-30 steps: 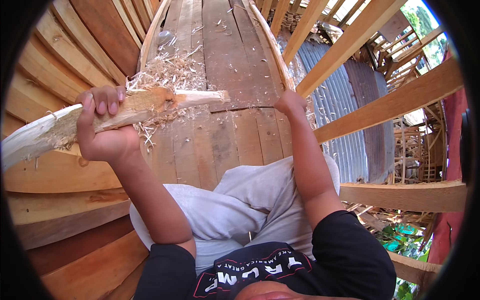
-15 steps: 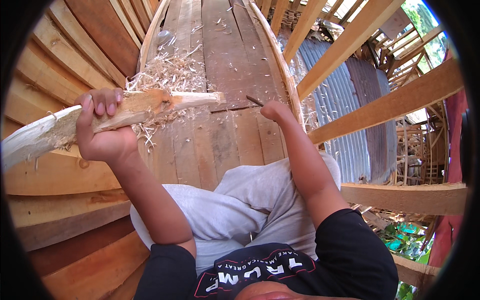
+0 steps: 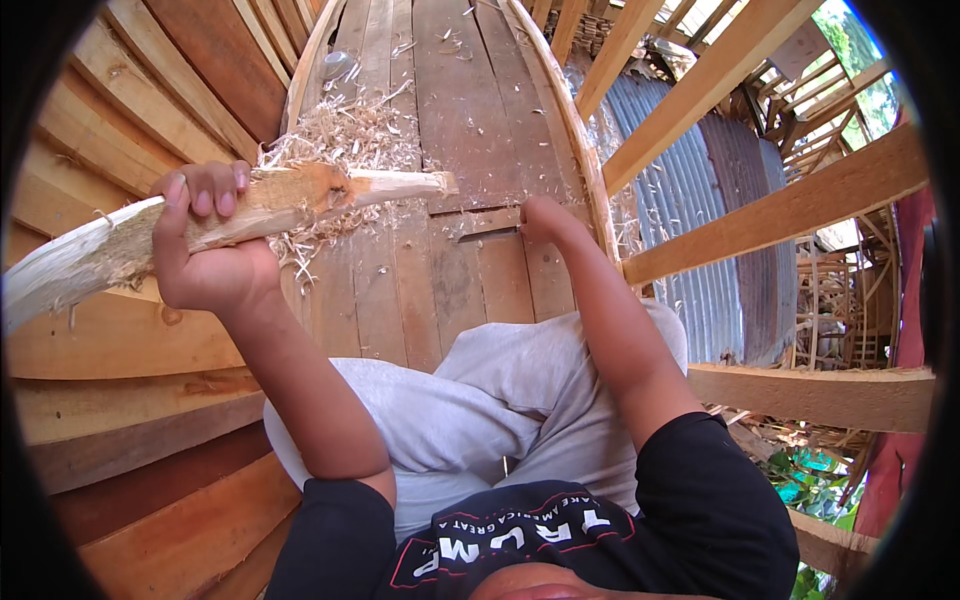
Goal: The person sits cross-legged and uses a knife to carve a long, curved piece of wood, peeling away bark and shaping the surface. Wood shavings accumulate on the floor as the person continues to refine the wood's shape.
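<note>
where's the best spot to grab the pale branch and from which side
Likely by its slim right-hand end, coming from the right: the pale branch narrows there and that tip is uncovered, while the left hand wraps the thicker part. Mind the thin dark blade in the right hand.

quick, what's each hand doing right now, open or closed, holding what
Left hand: closed around a pale, roughly stripped branch.
Right hand: closed, holding a tool with a narrow blade; its handle is hidden.
</note>
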Motion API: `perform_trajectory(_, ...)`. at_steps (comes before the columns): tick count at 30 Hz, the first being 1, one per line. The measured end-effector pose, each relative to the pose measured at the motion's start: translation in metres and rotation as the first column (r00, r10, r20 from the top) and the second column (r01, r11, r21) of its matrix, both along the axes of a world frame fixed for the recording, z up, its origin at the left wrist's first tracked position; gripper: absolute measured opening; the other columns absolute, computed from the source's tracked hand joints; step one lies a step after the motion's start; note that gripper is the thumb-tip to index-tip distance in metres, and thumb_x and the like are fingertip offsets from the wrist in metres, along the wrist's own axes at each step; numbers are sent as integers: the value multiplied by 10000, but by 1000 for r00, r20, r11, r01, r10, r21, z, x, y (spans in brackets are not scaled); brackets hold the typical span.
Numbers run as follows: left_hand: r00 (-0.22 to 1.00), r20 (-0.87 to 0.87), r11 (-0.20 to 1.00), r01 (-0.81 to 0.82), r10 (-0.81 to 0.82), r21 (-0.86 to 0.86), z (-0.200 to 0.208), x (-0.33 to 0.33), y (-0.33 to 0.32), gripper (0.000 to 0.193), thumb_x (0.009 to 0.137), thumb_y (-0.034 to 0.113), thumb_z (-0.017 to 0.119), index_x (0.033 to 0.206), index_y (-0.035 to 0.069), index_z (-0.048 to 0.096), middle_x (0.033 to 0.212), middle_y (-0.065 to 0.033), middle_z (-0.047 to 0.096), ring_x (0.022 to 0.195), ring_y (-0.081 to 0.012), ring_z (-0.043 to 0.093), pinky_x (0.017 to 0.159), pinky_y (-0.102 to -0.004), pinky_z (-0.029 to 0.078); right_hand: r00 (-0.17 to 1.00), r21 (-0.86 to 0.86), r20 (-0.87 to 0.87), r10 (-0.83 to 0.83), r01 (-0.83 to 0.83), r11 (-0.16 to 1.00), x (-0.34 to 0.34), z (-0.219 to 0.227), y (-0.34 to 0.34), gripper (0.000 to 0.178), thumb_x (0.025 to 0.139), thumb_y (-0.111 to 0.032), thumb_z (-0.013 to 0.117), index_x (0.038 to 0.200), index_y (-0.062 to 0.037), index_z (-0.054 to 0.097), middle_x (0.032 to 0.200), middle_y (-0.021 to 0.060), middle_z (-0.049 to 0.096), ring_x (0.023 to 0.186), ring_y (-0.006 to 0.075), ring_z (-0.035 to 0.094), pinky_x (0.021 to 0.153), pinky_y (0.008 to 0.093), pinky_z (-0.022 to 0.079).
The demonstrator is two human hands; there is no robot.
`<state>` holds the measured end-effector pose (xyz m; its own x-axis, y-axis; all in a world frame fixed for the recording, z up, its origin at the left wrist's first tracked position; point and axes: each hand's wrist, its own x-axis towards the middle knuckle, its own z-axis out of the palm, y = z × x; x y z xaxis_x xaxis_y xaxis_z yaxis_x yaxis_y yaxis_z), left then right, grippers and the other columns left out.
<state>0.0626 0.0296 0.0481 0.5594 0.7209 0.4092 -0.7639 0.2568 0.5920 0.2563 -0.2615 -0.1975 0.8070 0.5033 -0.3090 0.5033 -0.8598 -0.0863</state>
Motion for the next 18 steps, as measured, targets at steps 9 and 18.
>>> perform_trajectory(9, 1000, 3, 1000, 5, -5, -12, -1, 0, 5, 152, 780, 151, 570, 756, 100, 429, 673, -7, 361, 632, -139, 371, 716, -344, 353, 985, 65, -55, 164, -161, 985, -36, -5, 51, 205, 702, -269, 779, 810, -105, 721, 824, 129, 693, 825, 324, 669, 730, 428, 529)
perform_trajectory(18, 1000, 25, 1000, 5, -5, 25, 5, -9, 11, 150, 756, 170, 591, 791, 94, 467, 675, -6, 378, 626, -144, 384, 692, -331, 340, 960, 470, -263, -93, 212, 857, -12, -29, 45, 173, 843, -206, 673, 822, -35, 689, 745, 116, 675, 650, 236, 660, 617, 373, 530)
